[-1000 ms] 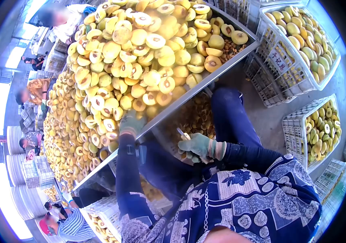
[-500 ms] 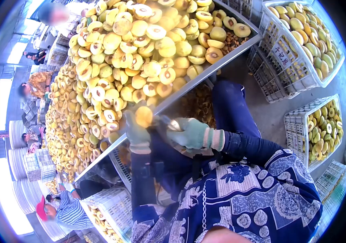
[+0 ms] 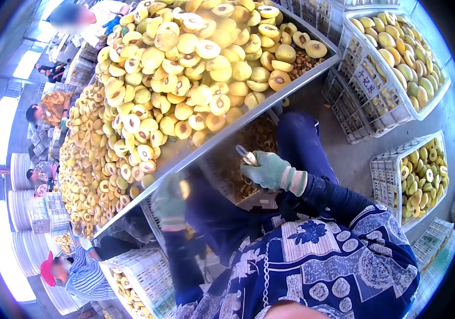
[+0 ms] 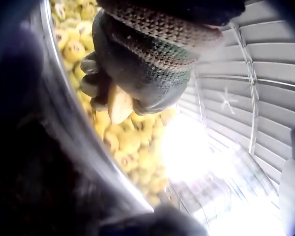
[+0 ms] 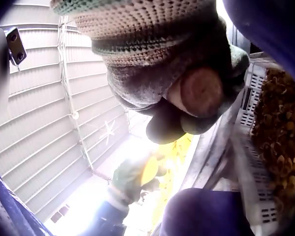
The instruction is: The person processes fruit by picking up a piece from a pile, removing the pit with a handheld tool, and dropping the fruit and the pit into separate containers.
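Observation:
The gloved left hand [image 3: 170, 201], blurred in the head view, is at the near metal edge of the fruit table. In the left wrist view its fingers and thumb pinch a pale yellow fruit piece [image 4: 120, 104]. Over the person's lap, the gloved right hand [image 3: 271, 170] grips a small tool [image 3: 247, 156] with a looped metal end. The right wrist view shows the round end of its handle [image 5: 201, 92] inside the curled fingers. Halved yellow fruits [image 3: 185, 101] with brown centres lie heaped beyond the metal edge [image 3: 227, 129].
Crates of fruit [image 3: 379, 87] stand at the right, with a smaller one [image 3: 384, 175] nearer. Below the table edge a white crate [image 5: 258, 182] holds brown pieces [image 5: 282, 142]. Another crate [image 3: 145, 274] stands at the lower left. Other people work along the far side.
The left hand came back from the heap with a fruit piece, met the right hand, then moved left and down. The right hand shifted toward the left hand, then back to the right.

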Action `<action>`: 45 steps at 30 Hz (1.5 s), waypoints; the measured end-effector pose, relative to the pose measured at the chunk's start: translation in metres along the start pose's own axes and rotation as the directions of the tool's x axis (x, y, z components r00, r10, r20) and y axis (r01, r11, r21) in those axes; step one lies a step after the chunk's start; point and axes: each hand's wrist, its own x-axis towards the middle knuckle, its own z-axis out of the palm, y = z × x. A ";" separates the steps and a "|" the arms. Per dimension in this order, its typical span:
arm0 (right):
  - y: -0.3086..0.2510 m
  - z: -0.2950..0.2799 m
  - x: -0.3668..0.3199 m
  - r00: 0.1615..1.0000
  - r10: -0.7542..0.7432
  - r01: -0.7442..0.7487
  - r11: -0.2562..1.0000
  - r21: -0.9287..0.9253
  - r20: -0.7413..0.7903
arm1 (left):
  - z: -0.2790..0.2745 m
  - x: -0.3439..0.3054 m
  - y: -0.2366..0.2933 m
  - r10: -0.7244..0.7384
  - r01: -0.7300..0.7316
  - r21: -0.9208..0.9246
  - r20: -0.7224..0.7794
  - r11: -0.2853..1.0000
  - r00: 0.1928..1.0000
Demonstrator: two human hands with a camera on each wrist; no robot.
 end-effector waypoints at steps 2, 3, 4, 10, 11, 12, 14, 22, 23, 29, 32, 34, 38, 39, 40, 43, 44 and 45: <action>-0.006 -0.002 0.003 0.996 0.079 -0.081 0.996 0.048 0.046 | -0.033 -0.007 -0.038 -0.121 0.109 0.169 0.061 0.980 0.991; -0.005 -0.001 0.006 0.996 0.073 -0.075 0.996 0.049 0.046 | -0.037 -0.011 -0.065 -0.164 0.140 0.250 0.077 0.958 0.984; -0.001 0.001 0.010 0.997 0.048 -0.052 0.996 0.074 0.062 | -0.044 -0.012 -0.073 -0.163 0.124 0.369 0.076 0.921 0.984; 0.002 0.004 0.020 0.995 0.059 -0.054 0.997 -0.058 0.085 | -0.004 0.057 -0.001 0.206 -0.203 -0.086 0.034 0.975 0.978; 0.000 0.002 0.017 0.996 0.058 -0.054 0.997 -0.058 0.074 | 0.008 0.074 0.023 0.387 -0.387 0.010 -0.009 0.922 0.922; -0.002 0.001 0.014 0.994 0.080 -0.083 0.996 0.037 0.075 | 0.021 0.088 0.048 0.310 -0.311 -0.044 -0.022 0.949 0.950; 0.009 0.001 0.016 0.989 0.082 -0.117 0.938 0.326 0.119 | 0.050 0.121 0.083 0.176 -0.176 -0.102 -0.010 0.979 0.984; -0.002 -0.022 0.009 0.998 0.049 -0.062 0.942 0.330 0.050 | 0.113 0.168 0.081 0.191 -0.206 -0.103 -0.144 0.973 0.971; -0.001 -0.022 0.013 0.999 0.012 -0.026 0.947 0.321 0.044 | 0.130 0.171 0.050 0.049 -0.058 -0.545 -0.031 0.837 0.998; -0.043 -0.023 -0.001 0.985 -0.156 0.132 0.955 0.264 0.075 | 0.079 0.087 0.053 0.223 -0.098 -0.651 0.111 0.753 0.969; -0.029 -0.002 0.008 0.903 -0.425 0.428 0.903 0.038 -0.058 | 0.063 0.052 0.114 0.029 0.363 -0.915 0.363 -0.179 0.931; -0.020 0.007 0.012 0.878 -0.465 0.463 0.885 -0.044 -0.109 | 0.066 0.037 0.119 0.001 0.308 -0.941 0.311 -0.139 0.950; -0.015 0.006 -0.005 0.916 -0.397 0.388 0.913 -0.126 -0.058 | 0.070 0.023 0.123 -0.090 0.248 -0.969 0.249 -0.019 0.964; -0.015 0.005 -0.008 0.920 -0.388 0.376 0.912 -0.163 -0.048 | 0.069 0.023 0.127 -0.083 0.248 -0.969 0.248 -0.019 0.965; -0.015 0.004 -0.011 0.925 -0.378 0.364 0.910 -0.200 -0.039 | 0.066 0.021 0.133 -0.116 0.195 -0.979 0.187 0.064 0.975; -0.012 0.006 -0.015 0.917 -0.394 0.371 0.899 -0.233 -0.059 | 0.068 0.018 0.140 -0.163 0.107 -0.971 0.073 0.212 0.984; -0.013 0.006 -0.019 0.917 -0.396 0.374 0.898 -0.231 -0.056 | 0.069 0.016 0.139 -0.182 0.076 -0.957 0.026 0.279 0.983; -0.019 0.004 -0.027 0.926 -0.375 0.350 0.892 -0.285 -0.037 | 0.069 0.014 0.135 -0.183 0.075 -0.957 0.023 0.282 0.983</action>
